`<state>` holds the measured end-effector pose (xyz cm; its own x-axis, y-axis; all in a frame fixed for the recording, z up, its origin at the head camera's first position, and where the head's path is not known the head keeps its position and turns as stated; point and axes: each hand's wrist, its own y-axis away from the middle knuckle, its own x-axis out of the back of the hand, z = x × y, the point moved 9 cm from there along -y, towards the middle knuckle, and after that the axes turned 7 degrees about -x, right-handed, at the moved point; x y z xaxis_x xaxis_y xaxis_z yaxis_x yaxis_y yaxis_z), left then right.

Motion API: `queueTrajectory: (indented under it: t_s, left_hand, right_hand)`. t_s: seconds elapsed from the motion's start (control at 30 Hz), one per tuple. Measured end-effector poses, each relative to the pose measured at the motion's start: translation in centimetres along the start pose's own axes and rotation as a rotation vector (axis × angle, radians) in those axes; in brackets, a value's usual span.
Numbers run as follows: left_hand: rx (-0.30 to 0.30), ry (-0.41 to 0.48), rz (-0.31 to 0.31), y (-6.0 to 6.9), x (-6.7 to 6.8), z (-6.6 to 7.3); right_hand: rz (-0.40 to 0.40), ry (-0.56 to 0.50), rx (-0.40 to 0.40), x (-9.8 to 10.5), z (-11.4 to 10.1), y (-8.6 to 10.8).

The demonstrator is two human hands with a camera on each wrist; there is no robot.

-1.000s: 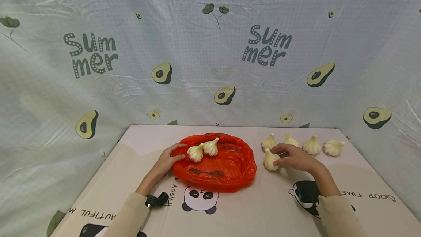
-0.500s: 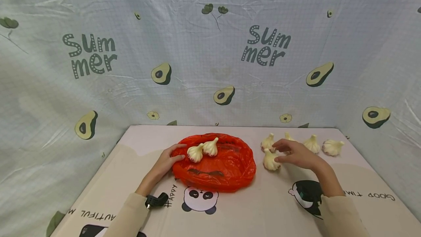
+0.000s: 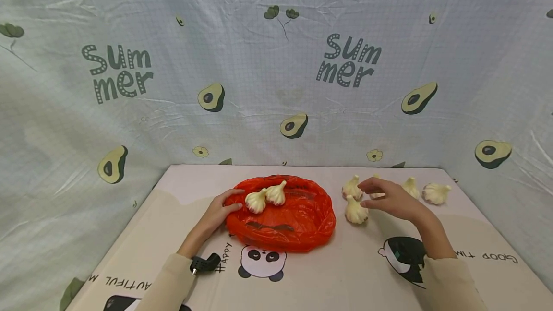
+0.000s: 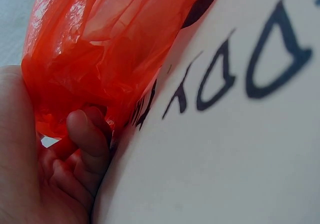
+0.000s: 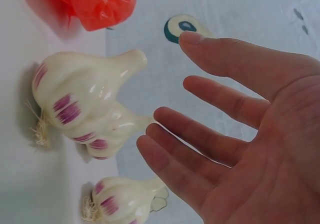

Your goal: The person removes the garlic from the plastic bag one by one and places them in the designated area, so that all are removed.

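A red plastic bag (image 3: 298,220), its mouth spread wide, lies on the table with two white garlic bulbs (image 3: 256,201) near its left side. My left hand (image 3: 216,215) holds the bag's left rim; in the left wrist view curled fingers (image 4: 86,136) touch the red plastic. On the right, my right hand (image 3: 397,201) hovers beside a garlic bulb (image 3: 355,211) that stands on the table. Its fingers are spread and hold nothing, as the right wrist view shows, with purple-streaked bulbs (image 5: 75,89) just beyond the fingertips. One bulb (image 3: 377,193) behind the hand is partly hidden.
A row of garlic bulbs (image 3: 436,194) runs along the back right of the table (image 3: 319,282), which has a panda print. A white cloth (image 3: 242,52) with avocado pictures hangs behind the table and at its sides.
My right hand has let go of the front garlic bulb and drawn back slightly up and to the right, its fingers opening. The left hand and bag have stayed put.
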<state>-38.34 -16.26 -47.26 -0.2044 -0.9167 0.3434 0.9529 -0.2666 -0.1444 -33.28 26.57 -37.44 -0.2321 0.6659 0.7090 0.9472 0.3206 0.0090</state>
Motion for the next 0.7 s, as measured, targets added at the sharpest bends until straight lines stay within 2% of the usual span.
queueTrajectory:
  t_s: [0.2, 0.5, 0.7]
  left_hand:
    - [0.003, 0.006, -0.001, 0.0, 0.0, 0.0]
    - [-0.006, -0.001, -0.002, -0.1, 0.0, 0.1]
    - [-0.001, 0.002, -0.005, 0.0, 0.0, 0.0]
  right_hand:
    - [0.042, 0.013, 0.015, 0.6, -0.8, 0.1]
    - [0.070, -0.022, 0.060, 0.8, -1.9, 0.5]
    - [0.095, -0.012, 0.041, 0.8, -1.8, 0.3]
